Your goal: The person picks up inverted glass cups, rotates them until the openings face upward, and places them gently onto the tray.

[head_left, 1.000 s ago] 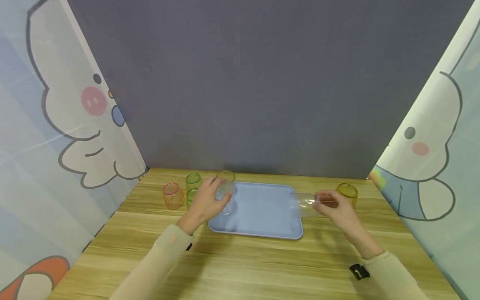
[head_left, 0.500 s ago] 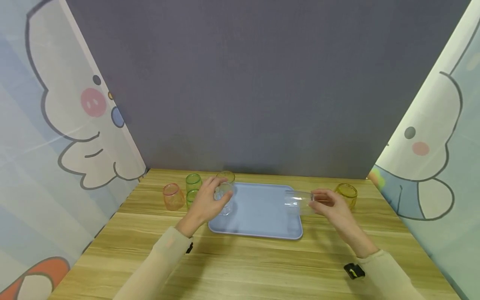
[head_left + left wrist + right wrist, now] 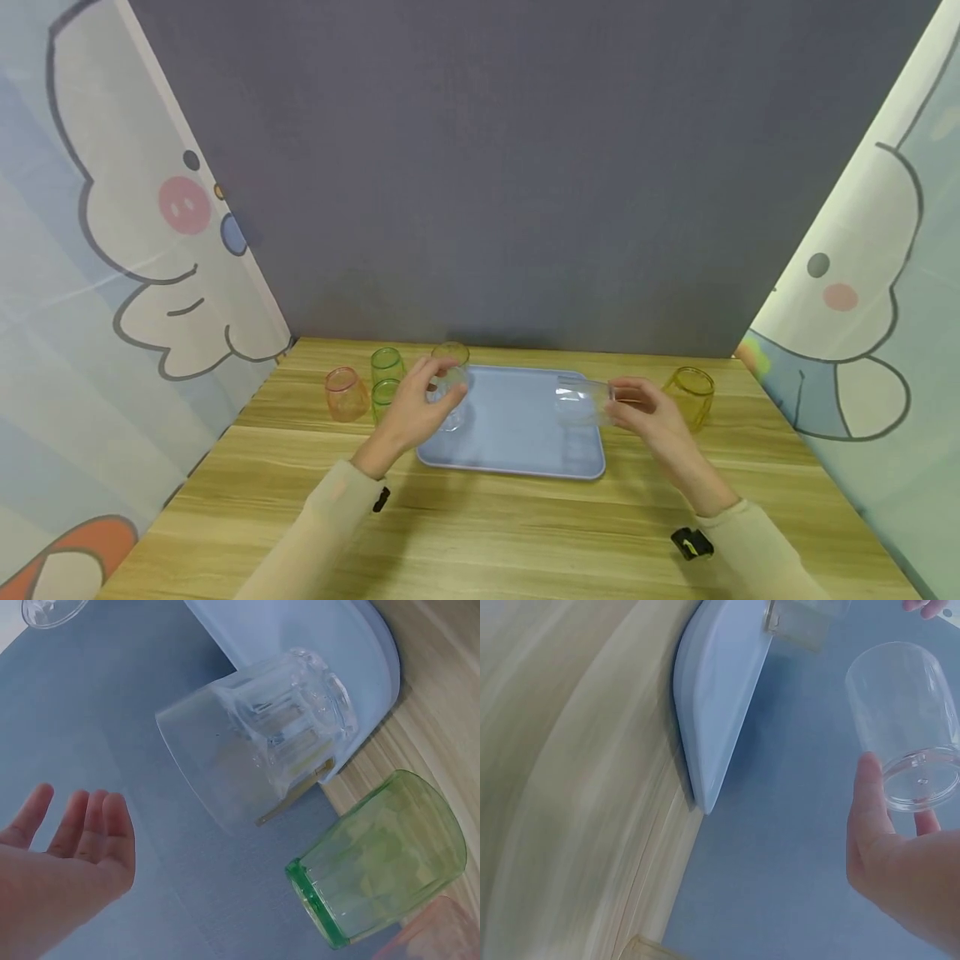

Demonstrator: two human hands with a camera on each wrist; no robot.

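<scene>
My right hand (image 3: 652, 425) pinches a clear glass (image 3: 577, 402) near its thick base. That glass lies on its side in the air over the right part of the blue tray (image 3: 517, 437), its mouth toward the left. In the right wrist view, the thumb and fingers sit at the base of the clear glass (image 3: 904, 705). Another clear glass (image 3: 262, 727) stands upright on the tray's left end. My left hand (image 3: 408, 408) hovers beside it with loosely bent fingers; the left wrist view shows a gap between the hand (image 3: 82, 855) and the glass.
Left of the tray stand two green glasses (image 3: 387, 362) and a pink glass (image 3: 347, 397). A glass with an amber rim (image 3: 452, 350) is behind the left hand. To the right stands a yellow glass (image 3: 692, 397). A grey panel (image 3: 510, 208) rises behind the wooden table (image 3: 480, 533).
My right hand has moved left with the clear glass, bringing it further over the tray and away from the yellow glass. My left hand has hardly moved.
</scene>
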